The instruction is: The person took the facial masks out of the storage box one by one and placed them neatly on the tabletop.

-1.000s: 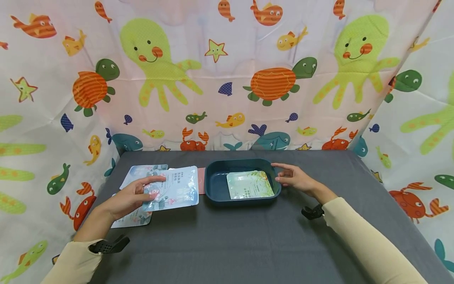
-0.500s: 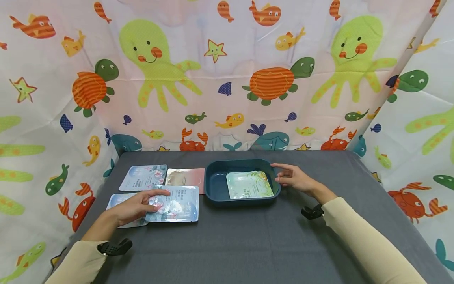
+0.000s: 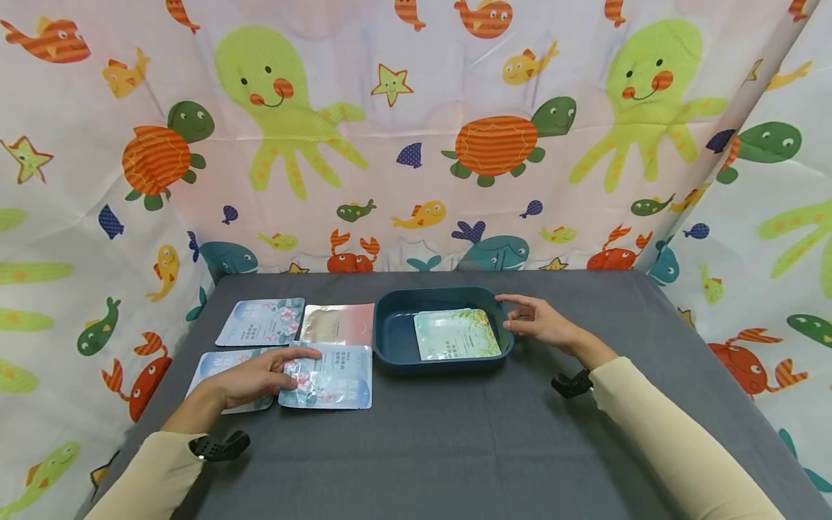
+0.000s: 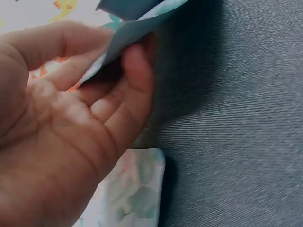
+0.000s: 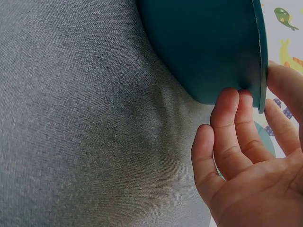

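Observation:
My left hand (image 3: 256, 375) pinches the left edge of a pale blue floral face mask sachet (image 3: 338, 379), thumb on one face and fingers on the other. The sachet lies flat, low over the table, its far edge beside the pink sachet. In the left wrist view the bent sachet (image 4: 128, 38) shows edge-on between thumb and fingers. A dark teal bin (image 3: 442, 367) holds one green-and-white sachet (image 3: 458, 336). At the bin's right end is my right hand (image 3: 542, 325); its loosely bent fingertips touch the outer wall (image 5: 203, 42) and rim.
Two more blue floral sachets lie at the left, one at the back (image 3: 260, 323) and one partly under my left forearm (image 3: 214, 365). A pink sachet (image 3: 338, 323) lies against the bin's left side. A grey cloth (image 3: 442, 448) covers the table; printed curtains (image 3: 390, 144) stand around it.
My left hand has brought its sachet down and toward me, then slightly right, uncovering the pink sachet and the back blue one. The right hand stays at the bin.

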{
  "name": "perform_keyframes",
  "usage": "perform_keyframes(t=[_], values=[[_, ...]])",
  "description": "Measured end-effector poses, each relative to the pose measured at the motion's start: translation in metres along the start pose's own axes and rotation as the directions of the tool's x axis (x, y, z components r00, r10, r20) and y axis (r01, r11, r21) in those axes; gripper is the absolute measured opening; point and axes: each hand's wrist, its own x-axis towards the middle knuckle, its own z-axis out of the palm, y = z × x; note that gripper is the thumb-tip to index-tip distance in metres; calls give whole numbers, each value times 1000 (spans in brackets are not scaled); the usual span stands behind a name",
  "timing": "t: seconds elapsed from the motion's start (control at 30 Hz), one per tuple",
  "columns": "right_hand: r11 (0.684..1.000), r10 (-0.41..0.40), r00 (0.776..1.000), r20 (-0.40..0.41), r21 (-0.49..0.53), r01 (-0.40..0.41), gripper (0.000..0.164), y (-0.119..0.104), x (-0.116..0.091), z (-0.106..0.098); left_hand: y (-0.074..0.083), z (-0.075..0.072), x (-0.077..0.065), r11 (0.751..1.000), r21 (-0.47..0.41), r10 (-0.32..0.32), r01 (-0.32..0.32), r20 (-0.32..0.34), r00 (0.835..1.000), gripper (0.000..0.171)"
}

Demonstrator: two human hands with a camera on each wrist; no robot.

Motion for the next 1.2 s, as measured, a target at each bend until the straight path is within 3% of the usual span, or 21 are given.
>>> perform_keyframes(t=[0.23, 0.5, 0.9, 1.2], values=[[1000, 15, 1000, -23, 4, -15, 62, -3, -4, -5, 15, 1, -6, 995, 48, -88, 89, -11, 996, 59], [999, 20, 1000, -4, 29, -20, 62, -1, 0, -4, 23, 0, -17, 990, 89, -111, 110, 1, 994, 64], [999, 42, 999, 9, 31, -42, 62, -3, 4, -7, 26, -12, -32, 995, 50, -88, 91, -69, 994, 67], [999, 37, 999, 9, 19, -37, 62, -3, 7, -7, 29, -17, -28, 994, 95, -29, 49, -206, 978, 59]])
